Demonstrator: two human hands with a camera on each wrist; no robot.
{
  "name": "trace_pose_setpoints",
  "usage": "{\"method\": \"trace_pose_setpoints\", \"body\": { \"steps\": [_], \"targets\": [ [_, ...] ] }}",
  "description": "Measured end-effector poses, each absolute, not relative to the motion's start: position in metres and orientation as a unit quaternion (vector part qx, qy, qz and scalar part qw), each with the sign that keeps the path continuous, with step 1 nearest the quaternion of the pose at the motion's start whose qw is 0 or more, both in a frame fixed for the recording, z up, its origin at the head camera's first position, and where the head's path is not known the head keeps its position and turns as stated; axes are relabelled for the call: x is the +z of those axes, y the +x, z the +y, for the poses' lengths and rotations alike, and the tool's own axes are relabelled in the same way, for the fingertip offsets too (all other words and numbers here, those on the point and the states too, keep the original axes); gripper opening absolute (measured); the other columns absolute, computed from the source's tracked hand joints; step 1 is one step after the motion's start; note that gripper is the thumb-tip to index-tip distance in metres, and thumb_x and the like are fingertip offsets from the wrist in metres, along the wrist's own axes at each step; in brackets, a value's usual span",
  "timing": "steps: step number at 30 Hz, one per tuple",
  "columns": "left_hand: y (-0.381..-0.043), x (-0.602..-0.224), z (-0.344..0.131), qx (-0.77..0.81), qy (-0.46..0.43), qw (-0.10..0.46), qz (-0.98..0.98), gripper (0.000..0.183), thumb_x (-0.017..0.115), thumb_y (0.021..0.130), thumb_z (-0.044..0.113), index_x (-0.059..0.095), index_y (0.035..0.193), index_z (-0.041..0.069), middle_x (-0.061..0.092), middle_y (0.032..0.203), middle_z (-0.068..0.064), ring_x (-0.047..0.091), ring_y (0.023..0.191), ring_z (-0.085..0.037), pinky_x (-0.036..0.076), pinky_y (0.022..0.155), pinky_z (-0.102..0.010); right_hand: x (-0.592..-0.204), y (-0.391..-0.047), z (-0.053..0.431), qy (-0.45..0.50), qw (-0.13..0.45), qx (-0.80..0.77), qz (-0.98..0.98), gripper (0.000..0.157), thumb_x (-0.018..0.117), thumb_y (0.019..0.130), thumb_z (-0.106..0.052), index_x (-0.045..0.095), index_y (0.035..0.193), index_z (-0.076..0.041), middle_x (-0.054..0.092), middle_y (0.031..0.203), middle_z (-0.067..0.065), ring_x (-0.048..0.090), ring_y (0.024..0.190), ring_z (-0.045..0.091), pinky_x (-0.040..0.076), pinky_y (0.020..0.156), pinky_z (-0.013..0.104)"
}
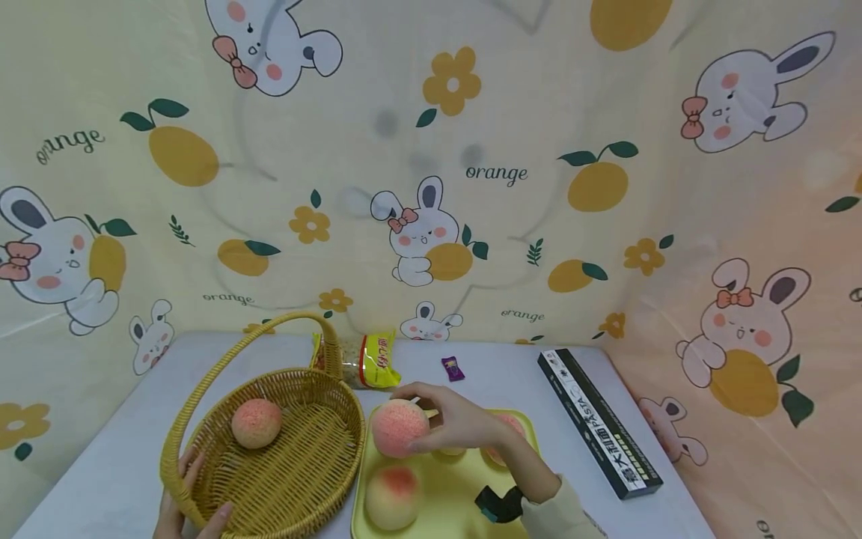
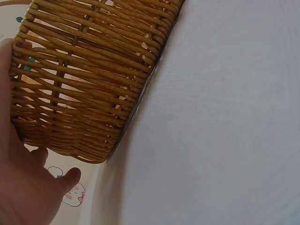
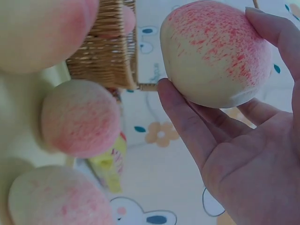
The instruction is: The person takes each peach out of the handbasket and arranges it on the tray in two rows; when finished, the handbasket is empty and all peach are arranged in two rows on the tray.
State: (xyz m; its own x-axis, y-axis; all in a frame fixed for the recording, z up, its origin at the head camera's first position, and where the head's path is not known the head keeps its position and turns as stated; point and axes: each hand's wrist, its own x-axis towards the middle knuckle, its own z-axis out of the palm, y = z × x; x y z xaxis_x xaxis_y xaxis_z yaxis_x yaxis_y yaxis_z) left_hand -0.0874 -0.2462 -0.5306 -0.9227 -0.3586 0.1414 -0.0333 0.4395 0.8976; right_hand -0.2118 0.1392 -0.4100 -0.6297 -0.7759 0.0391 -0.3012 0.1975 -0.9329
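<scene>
My right hand (image 1: 458, 415) holds a pink-and-cream peach (image 1: 400, 428) between thumb and fingers, raised above the yellow tray (image 1: 465, 501). In the right wrist view the same peach (image 3: 215, 54) sits between the thumb and spread fingertips. Left of the tray stands a woven wicker basket (image 1: 353, 442) with a tall arched handle, and a single peach (image 1: 257, 424) inside. My left hand (image 1: 176, 505) grips the basket's near-left rim; part of it is hidden behind the weave. On the tray lie a paler peach (image 1: 393, 498) and others partly covered by the right hand and forearm.
Behind the basket lies a yellow-and-clear food packet (image 1: 377, 361). A small purple wrapped sweet (image 1: 453, 368) is at the back of the table. Right of the tray lies a long black pasta box (image 1: 599, 423). A printed cloth (image 1: 431, 150) hangs behind.
</scene>
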Motion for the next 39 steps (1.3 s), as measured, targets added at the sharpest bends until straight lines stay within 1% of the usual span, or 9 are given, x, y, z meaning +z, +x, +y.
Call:
{"method": "trace_pose_setpoints", "body": {
  "steps": [6, 9, 12, 16, 18, 26, 29, 35, 39],
  "targets": [
    [-0.087, -0.531, -0.25, -0.502, 0.119, 0.135, -0.846, 0.084, 0.069, 0.094, 0.023, 0.02, 0.159, 0.004, 0.003, 0.163, -0.025, 0.0, 0.147, -0.05, 0.025, 0.094, -0.081, -0.419, -0.205, 0.154, -0.354, 0.222, -0.54, 0.731, 0.056, 0.077, 0.084, -0.011, 0.055, 0.135, -0.013, 0.057, 0.129, 0.006, 0.061, 0.111, 0.023, 0.054, 0.09, 0.036],
    [-0.087, -0.531, -0.249, -0.505, 0.114, 0.144, -0.843, 0.083, 0.07, 0.094, 0.022, 0.021, 0.159, 0.003, 0.004, 0.163, -0.024, 0.0, 0.147, -0.049, 0.023, 0.096, -0.081, -0.422, -0.202, 0.159, -0.354, 0.218, -0.551, 0.724, 0.057, 0.076, 0.084, -0.011, 0.055, 0.136, -0.011, 0.057, 0.129, 0.008, 0.06, 0.111, 0.026, 0.055, 0.089, 0.037],
    [-0.087, -0.531, -0.247, -0.514, 0.109, 0.161, -0.835, 0.081, 0.07, 0.093, 0.018, 0.023, 0.158, 0.004, 0.006, 0.164, -0.021, 0.001, 0.148, -0.045, 0.019, 0.1, -0.079, -0.426, -0.2, 0.164, -0.355, 0.213, -0.559, 0.718, 0.057, 0.076, 0.083, -0.01, 0.054, 0.136, -0.01, 0.057, 0.129, 0.01, 0.06, 0.11, 0.027, 0.056, 0.088, 0.039],
    [-0.086, -0.531, -0.244, -0.521, 0.102, 0.181, -0.828, 0.08, 0.07, 0.093, 0.014, 0.025, 0.158, 0.005, 0.008, 0.164, -0.018, 0.0, 0.149, -0.04, 0.016, 0.104, -0.078, -0.434, -0.197, 0.171, -0.352, 0.209, -0.558, 0.722, 0.057, 0.076, 0.084, -0.011, 0.054, 0.136, -0.011, 0.056, 0.13, 0.01, 0.06, 0.11, 0.025, 0.056, 0.088, 0.039],
    [-0.086, -0.531, -0.243, -0.522, 0.097, 0.184, -0.827, 0.079, 0.07, 0.093, 0.012, 0.025, 0.158, 0.005, 0.008, 0.164, -0.018, 0.0, 0.15, -0.039, 0.017, 0.103, -0.078, -0.437, -0.195, 0.174, -0.349, 0.206, -0.552, 0.729, 0.057, 0.076, 0.085, -0.013, 0.054, 0.137, -0.012, 0.056, 0.13, 0.009, 0.061, 0.11, 0.024, 0.056, 0.088, 0.038],
    [-0.087, -0.532, -0.245, -0.521, 0.098, 0.175, -0.83, 0.081, 0.07, 0.092, 0.012, 0.024, 0.158, 0.004, 0.008, 0.164, -0.02, 0.001, 0.149, -0.042, 0.023, 0.098, -0.079, -0.445, -0.186, 0.183, -0.347, 0.197, -0.543, 0.739, 0.055, 0.076, 0.085, -0.016, 0.054, 0.136, -0.013, 0.057, 0.129, 0.009, 0.062, 0.109, 0.024, 0.057, 0.085, 0.036],
    [-0.087, -0.532, -0.244, -0.521, 0.101, 0.173, -0.83, 0.08, 0.07, 0.093, 0.012, 0.024, 0.158, 0.005, 0.008, 0.164, -0.019, 0.003, 0.149, -0.042, 0.025, 0.098, -0.078, -0.447, -0.182, 0.186, -0.344, 0.191, -0.544, 0.741, 0.056, 0.077, 0.084, -0.015, 0.054, 0.135, -0.013, 0.054, 0.131, 0.01, 0.062, 0.109, 0.023, 0.057, 0.085, 0.036],
    [-0.087, -0.532, -0.244, -0.525, 0.095, 0.175, -0.828, 0.08, 0.069, 0.093, 0.011, 0.024, 0.158, 0.003, 0.007, 0.164, -0.02, 0.001, 0.149, -0.042, 0.023, 0.098, -0.079, -0.452, -0.177, 0.191, -0.338, 0.181, -0.542, 0.748, 0.061, 0.078, 0.083, -0.014, 0.052, 0.138, -0.008, 0.051, 0.134, 0.012, 0.062, 0.11, 0.021, 0.057, 0.085, 0.036],
    [-0.087, -0.533, -0.245, -0.525, 0.09, 0.177, -0.828, 0.08, 0.069, 0.093, 0.012, 0.024, 0.158, 0.002, 0.006, 0.164, -0.021, -0.001, 0.149, -0.041, 0.02, 0.099, -0.08, -0.453, -0.174, 0.193, -0.335, 0.182, -0.543, 0.748, 0.061, 0.078, 0.083, -0.013, 0.052, 0.138, -0.009, 0.054, 0.132, 0.012, 0.062, 0.11, 0.022, 0.057, 0.086, 0.037]
  ]
}}
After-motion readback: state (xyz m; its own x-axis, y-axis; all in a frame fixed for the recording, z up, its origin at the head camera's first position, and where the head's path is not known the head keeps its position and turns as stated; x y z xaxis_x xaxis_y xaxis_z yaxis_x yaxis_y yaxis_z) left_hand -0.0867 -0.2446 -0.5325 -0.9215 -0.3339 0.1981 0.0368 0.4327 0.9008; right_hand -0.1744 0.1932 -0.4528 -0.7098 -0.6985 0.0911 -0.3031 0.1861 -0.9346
